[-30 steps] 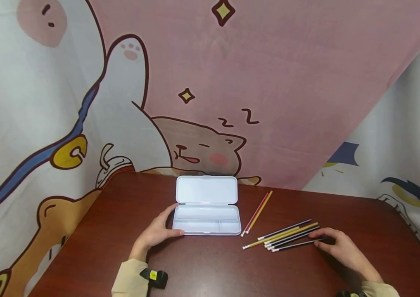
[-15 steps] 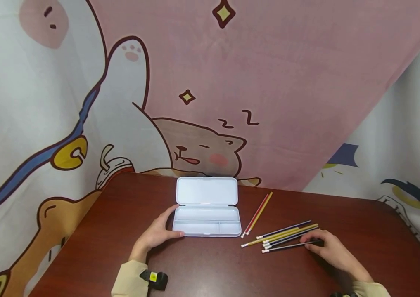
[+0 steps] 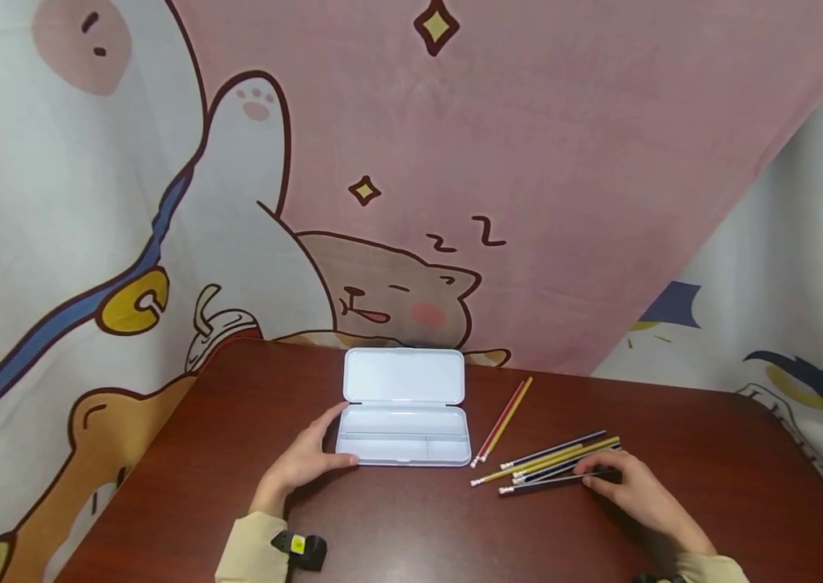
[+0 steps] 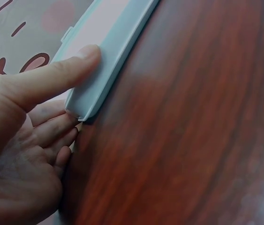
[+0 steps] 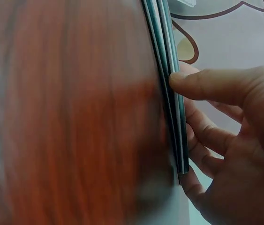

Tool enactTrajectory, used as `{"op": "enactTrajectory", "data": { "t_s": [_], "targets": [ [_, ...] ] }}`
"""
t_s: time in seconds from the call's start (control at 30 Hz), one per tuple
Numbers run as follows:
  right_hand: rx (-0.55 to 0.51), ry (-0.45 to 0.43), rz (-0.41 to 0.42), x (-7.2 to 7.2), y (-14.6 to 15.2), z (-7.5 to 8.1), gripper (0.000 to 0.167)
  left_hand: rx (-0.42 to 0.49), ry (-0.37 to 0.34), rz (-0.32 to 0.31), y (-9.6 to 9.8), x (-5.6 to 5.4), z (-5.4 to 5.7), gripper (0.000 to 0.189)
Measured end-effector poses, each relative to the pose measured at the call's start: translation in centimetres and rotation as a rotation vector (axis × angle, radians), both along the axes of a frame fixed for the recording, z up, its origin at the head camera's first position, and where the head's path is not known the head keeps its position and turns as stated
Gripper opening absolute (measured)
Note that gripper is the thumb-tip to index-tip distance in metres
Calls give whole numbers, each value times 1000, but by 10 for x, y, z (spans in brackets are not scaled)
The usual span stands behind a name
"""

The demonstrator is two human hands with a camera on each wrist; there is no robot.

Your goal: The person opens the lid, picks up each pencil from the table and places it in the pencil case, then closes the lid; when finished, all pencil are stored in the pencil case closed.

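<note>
Pinching a dark pencil toward its right end, the right hand sits right of the white case, which the left hand grips; the pencil is likely light, stiff, slick; mid-shaft should hold steadier.

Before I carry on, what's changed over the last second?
The right hand has moved left, toward the open white rectangular plastic case, sliding a long thin white-tipped black pencil along with it. I see no clear new grip or release. The left hand stays at the case's left end; the case, plus the slim red pencil and slim yellow pencil beside it, look unmoved.
</note>
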State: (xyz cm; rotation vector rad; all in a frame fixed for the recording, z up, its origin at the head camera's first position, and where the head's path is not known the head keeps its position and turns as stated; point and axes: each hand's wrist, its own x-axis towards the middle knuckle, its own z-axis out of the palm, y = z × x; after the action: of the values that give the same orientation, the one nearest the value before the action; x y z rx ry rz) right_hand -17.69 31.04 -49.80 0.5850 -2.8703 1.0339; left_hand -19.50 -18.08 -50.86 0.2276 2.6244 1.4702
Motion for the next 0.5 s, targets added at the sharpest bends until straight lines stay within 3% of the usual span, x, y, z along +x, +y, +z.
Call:
{"op": "enactTrajectory", "data": {
  "t_s": [0.23,0.5],
  "targets": [
    [-68,69,31,-1,-10,-3,16,20,-21,5,-2,0,0,90],
    [-109,91,-53,0,-20,-1,16,8,-5,-6,-3,-1,1,89]
  ]
}}
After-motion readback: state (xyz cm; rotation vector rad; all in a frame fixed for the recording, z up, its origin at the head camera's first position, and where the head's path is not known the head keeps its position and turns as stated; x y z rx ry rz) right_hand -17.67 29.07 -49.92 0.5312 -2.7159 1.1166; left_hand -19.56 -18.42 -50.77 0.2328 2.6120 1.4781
